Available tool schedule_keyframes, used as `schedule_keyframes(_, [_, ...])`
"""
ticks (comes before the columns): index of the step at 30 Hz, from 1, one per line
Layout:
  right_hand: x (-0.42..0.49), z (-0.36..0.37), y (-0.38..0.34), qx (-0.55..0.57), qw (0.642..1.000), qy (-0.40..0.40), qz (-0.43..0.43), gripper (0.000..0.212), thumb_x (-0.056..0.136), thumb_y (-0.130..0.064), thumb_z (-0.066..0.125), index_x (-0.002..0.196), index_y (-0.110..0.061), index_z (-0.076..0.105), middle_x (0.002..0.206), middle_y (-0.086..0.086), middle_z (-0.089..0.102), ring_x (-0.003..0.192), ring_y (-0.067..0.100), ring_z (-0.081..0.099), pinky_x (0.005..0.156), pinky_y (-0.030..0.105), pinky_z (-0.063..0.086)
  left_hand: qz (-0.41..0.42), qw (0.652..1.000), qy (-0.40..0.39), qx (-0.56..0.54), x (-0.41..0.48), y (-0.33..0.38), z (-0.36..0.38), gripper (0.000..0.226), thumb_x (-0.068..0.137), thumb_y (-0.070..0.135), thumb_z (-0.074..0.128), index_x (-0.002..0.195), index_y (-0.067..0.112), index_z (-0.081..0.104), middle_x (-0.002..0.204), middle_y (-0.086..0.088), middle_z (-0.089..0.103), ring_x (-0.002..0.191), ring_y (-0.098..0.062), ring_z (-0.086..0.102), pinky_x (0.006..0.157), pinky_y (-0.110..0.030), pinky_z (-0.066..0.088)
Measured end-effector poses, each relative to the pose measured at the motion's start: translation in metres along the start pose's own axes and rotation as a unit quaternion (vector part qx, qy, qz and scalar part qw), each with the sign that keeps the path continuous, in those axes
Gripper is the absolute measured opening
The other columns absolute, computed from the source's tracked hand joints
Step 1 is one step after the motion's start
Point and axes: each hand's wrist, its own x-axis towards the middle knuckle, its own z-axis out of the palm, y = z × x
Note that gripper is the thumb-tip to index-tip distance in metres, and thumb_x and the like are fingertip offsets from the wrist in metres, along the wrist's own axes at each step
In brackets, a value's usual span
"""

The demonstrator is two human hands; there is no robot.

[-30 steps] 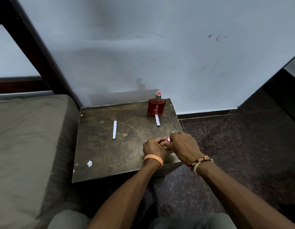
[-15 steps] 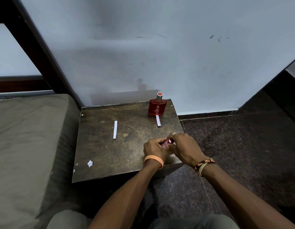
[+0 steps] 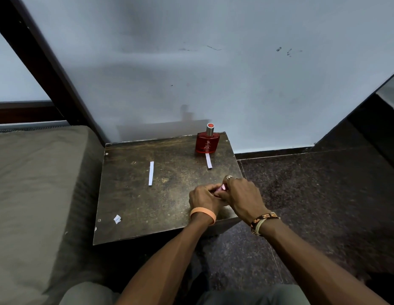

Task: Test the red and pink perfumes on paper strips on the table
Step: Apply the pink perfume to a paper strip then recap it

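A small pink perfume bottle (image 3: 221,188) is held between both hands over the front right of the dark table (image 3: 136,208). My left hand (image 3: 204,198) grips it from the left and my right hand (image 3: 244,197) pinches it from the right; most of the bottle is hidden by fingers. A red perfume bottle (image 3: 207,143) with a silver neck and red cap stands upright at the table's back right. One white paper strip (image 3: 208,160) lies right in front of the red bottle. Another paper strip (image 3: 151,173) lies near the table's middle left.
A small scrap of white paper (image 3: 117,219) lies near the table's front left corner. A bed with an olive cover (image 3: 37,190) borders the table on the left. A pale wall (image 3: 213,73) stands behind, and dark speckled floor (image 3: 312,194) lies to the right.
Both hands stay together on the pink bottle at the same spot. The fingers shifted a little, so the bottle's pink end shows between them again.
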Motion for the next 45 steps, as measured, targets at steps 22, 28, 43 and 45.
schedule_keyframes(22, [-0.006, -0.002, 0.0, -0.025, 1.0, -0.004, -0.008, 0.038, 0.096, -0.049, 0.052, 0.117, -0.018, 0.053, 0.095, 0.006, 0.067, 0.085, 0.025, 0.065, 0.07, 0.037, 0.054, 0.01, 1.0, -0.001, -0.004, 0.004, -0.008, 0.003, 0.032, 0.066, 0.014, 0.081, 0.097, 0.014, 0.075, 0.092, -0.003, 0.075, 0.075, -0.007, 0.066, 0.073, -0.016, 0.053])
schedule_keyframes(28, [-0.002, 0.001, 0.001, -0.044, 0.999, -0.008, -0.002, 0.034, 0.096, -0.049, 0.05, 0.104, -0.016, 0.054, 0.089, 0.003, 0.065, 0.076, 0.02, 0.061, 0.067, 0.033, 0.052, 0.023, 1.0, 0.003, 0.002, 0.006, -0.011, 0.006, 0.035, 0.065, 0.015, 0.083, 0.099, 0.012, 0.075, 0.093, -0.004, 0.075, 0.076, -0.006, 0.065, 0.076, -0.017, 0.053])
schedule_keyframes(43, [-0.013, 0.022, 0.01, 0.219, 0.968, -0.003, 0.126, 0.018, 0.087, -0.035, 0.068, 0.102, -0.026, 0.066, 0.096, -0.005, 0.071, 0.084, 0.011, 0.066, 0.077, 0.036, 0.056, 0.052, 0.997, -0.054, -0.01, 0.011, -0.034, 0.003, 0.047, 0.065, 0.019, 0.084, 0.11, 0.02, 0.069, 0.098, 0.004, 0.073, 0.086, -0.005, 0.068, 0.079, -0.029, 0.058])
schedule_keyframes(45, [-0.016, 0.026, 0.006, 0.272, 0.951, 0.0, 0.148, 0.024, 0.083, -0.027, 0.075, 0.106, -0.026, 0.066, 0.099, -0.007, 0.071, 0.085, 0.007, 0.067, 0.08, 0.034, 0.057, 0.049, 0.995, -0.084, -0.005, 0.015, -0.038, 0.002, 0.049, 0.071, 0.017, 0.079, 0.117, 0.02, 0.065, 0.107, 0.004, 0.072, 0.093, -0.005, 0.067, 0.087, -0.031, 0.056])
